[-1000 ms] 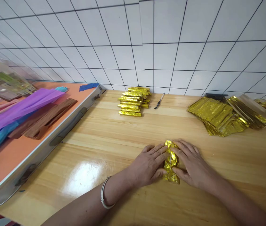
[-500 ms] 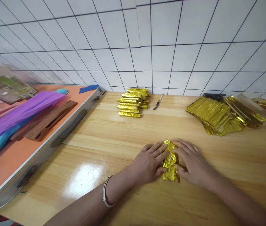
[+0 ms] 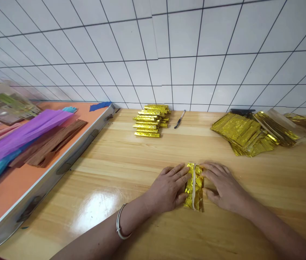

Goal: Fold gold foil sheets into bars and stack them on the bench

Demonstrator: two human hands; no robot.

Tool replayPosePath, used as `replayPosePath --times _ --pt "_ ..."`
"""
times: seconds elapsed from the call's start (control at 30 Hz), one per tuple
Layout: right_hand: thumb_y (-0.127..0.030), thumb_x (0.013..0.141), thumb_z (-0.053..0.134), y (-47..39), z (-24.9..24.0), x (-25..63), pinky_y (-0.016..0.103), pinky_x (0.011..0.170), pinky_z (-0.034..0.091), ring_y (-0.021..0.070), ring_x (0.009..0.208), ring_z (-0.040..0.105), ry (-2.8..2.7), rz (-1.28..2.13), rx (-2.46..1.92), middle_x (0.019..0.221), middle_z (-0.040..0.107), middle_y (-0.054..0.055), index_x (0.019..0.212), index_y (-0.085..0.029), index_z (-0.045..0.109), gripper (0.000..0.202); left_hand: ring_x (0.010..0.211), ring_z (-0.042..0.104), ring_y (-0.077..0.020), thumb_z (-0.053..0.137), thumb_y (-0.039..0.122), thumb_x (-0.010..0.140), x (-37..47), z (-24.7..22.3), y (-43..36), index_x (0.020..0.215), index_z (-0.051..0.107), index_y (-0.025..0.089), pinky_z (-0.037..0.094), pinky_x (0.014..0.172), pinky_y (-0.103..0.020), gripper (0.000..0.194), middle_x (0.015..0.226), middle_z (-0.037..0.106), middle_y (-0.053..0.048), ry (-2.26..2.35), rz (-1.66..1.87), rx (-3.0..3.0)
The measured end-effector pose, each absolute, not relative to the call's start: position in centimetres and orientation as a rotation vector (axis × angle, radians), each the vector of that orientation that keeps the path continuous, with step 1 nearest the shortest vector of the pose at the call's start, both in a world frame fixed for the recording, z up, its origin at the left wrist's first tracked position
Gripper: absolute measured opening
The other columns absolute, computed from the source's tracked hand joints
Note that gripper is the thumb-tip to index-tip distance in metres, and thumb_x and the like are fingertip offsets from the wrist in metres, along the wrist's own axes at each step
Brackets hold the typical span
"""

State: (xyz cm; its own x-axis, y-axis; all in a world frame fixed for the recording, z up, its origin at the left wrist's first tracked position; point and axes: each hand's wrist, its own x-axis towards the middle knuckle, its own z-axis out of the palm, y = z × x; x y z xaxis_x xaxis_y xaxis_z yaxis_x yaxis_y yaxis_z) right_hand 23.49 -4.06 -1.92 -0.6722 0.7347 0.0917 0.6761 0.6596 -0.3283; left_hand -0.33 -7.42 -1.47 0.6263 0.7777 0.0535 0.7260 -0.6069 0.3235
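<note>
A crinkled gold foil piece lies on the wooden table between my hands, with a pale strip running down its middle. My left hand rests flat with fingers spread, its fingertips on the foil's left edge. On the other side, my right hand lies with its fingers apart, fingertips at the foil's right edge. Farther back sits a stack of folded gold strips, with a pen to its right.
Loose gold foil sheets lie at the back right beside a clear plastic sleeve. To the left, an orange board with a raised edge holds purple, brown and blue paper. A tiled wall stands behind.
The foil's two halves have parted slightly, and the pale strip between them now shows along its length. Both hands remain beside it. The whole view has shifted a little.
</note>
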Motion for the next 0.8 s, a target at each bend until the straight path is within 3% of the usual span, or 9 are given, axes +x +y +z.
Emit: replayPosePath --times 0.27,0.43,0.57,0.67,0.8 --pt "-0.028 0.076 0.057 -4.2 -1.9 23.5 0.047 0.088 0.039 0.0282 0.105 0.046 -2.629 0.289 -1.187 0.113 0.054 0.012 0.118 -0.020 0.052 0.043 0.130 0.030 -0.0246 0.049 0.020 0.083 0.0 0.7 -3.7 0.120 0.049 0.023 0.029 0.099 -0.038 0.037 0.139 0.038 -0.006 1.075 0.198 2.823" --pt "-0.026 0.080 0.053 -4.2 -2.0 23.7 0.043 0.087 0.043 0.0254 0.100 0.050 -2.639 0.325 -1.184 0.108 0.057 0.010 0.114 -0.021 0.054 0.034 0.096 0.054 -0.0188 0.051 0.019 0.084 0.9 0.9 -2.7 0.098 0.058 0.021 0.043 0.082 -0.030 0.016 0.101 0.060 -0.005 0.931 0.108 2.803" --pt "-0.025 0.082 0.051 -4.1 -2.6 24.2 0.041 0.089 0.045 0.0242 0.105 0.049 -2.594 0.346 -1.196 0.117 0.051 0.010 0.125 -0.022 0.045 0.044 0.088 0.055 -0.0169 0.047 0.013 0.084 1.1 0.5 -4.4 0.100 0.058 0.020 0.045 0.078 -0.026 0.020 0.093 0.060 -0.005 1.034 0.178 2.676" --pt "-0.025 0.081 0.051 -4.1 -2.9 24.4 0.038 0.082 0.049 0.0229 0.101 0.053 -2.563 0.354 -1.227 0.119 0.048 0.009 0.131 -0.025 0.038 0.052 0.088 0.055 -0.0181 0.042 0.019 0.088 1.2 0.7 -6.1 0.104 0.057 0.020 0.046 0.080 -0.029 0.022 0.094 0.061 -0.006 1.125 0.247 2.609" --pt "-0.025 0.082 0.050 -4.1 -2.1 24.1 0.035 0.070 0.050 0.0208 0.085 0.055 -2.623 0.356 -1.214 0.101 0.053 0.008 0.116 -0.025 0.054 0.034 0.099 0.054 -0.0218 0.039 0.035 0.090 1.5 1.5 -7.9 0.119 0.048 0.019 0.045 0.086 -0.035 0.034 0.109 0.060 -0.009 1.242 0.320 2.554"
